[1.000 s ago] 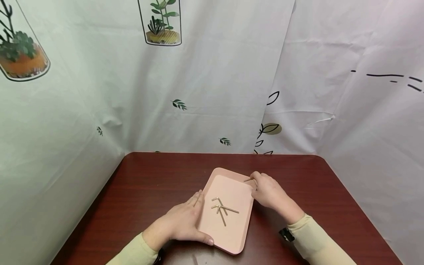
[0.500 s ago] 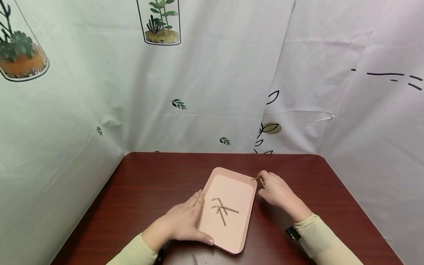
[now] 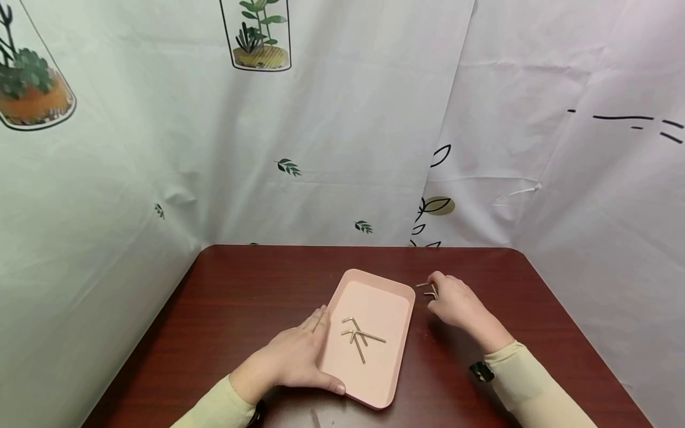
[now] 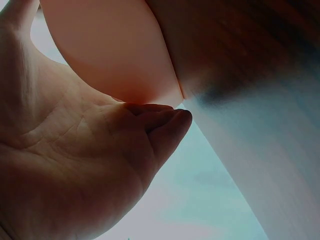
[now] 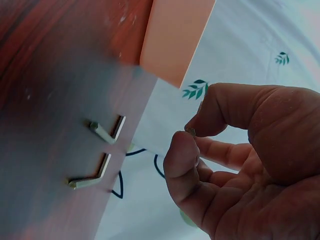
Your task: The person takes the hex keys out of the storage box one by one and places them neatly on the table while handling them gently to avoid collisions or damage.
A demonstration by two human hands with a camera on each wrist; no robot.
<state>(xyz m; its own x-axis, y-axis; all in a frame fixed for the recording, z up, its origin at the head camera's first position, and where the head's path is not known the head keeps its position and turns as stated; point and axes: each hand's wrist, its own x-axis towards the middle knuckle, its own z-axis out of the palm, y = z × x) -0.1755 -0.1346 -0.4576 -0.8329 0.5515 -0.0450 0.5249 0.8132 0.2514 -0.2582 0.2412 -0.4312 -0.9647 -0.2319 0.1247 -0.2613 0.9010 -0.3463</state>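
Hands point(image 3: 299, 356) point(image 3: 456, 304), tray point(image 3: 384, 312) of L-shaped rods point(image 3: 374, 338) between

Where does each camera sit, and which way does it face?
Head: on the head, facing forward and down at table, pink tray and printed backdrop; shows left hand, right hand and sleeves.
Left wrist: on that wrist, facing the tray's edge; shows the left hand's palm.
Right wrist: on that wrist, facing hex keys, table, tray corner and backdrop; shows the right hand.
Shared: head and right wrist both show the right hand and hex keys.
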